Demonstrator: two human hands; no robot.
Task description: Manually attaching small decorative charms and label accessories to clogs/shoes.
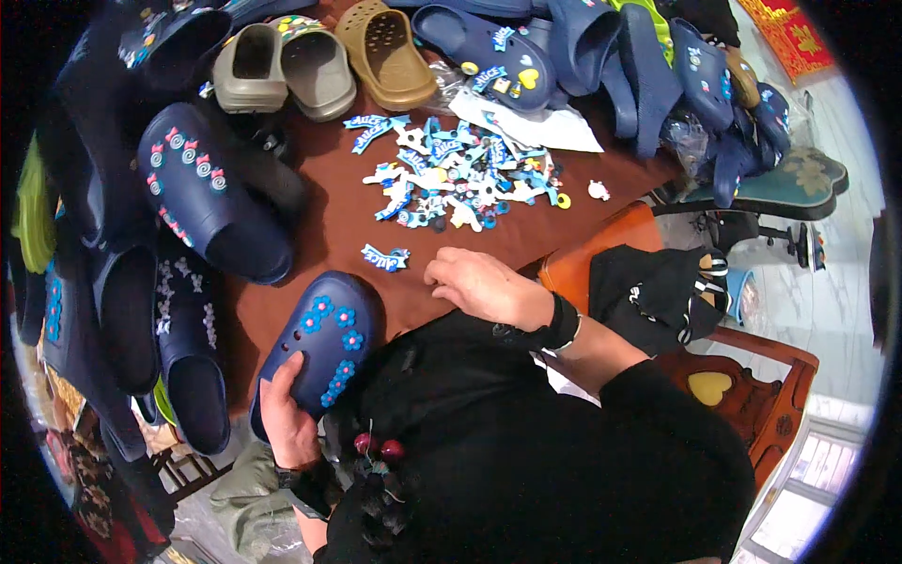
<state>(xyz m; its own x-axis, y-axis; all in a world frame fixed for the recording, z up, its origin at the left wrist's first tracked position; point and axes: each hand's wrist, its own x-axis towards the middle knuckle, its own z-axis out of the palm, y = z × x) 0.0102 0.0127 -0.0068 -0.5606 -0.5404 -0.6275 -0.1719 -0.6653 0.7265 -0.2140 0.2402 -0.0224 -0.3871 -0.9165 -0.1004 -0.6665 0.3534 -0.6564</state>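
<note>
My left hand (288, 414) grips a navy clog (319, 329) by its upper, thumb on top. Blue flower charms with pink centres (343, 340) run along the clog's upper, and a few bare holes show near my thumb. Over the table edge, my right hand (484, 287) is closed with its fingers curled together; whatever they may hold is hidden. Just left of those fingers lies a blue and white ribbon-shaped charm (385, 258). Farther back is a heap of loose shoe charms (460, 174) in blue, white, black and yellow.
Navy clogs crowd the left, one with pink-bow swirl charms (216, 193). Along the back stand grey clogs (319, 80), a brown clog (390, 56) and more navy ones (493, 61). A wooden chair (752, 376) and a black bag (648, 296) are at the right.
</note>
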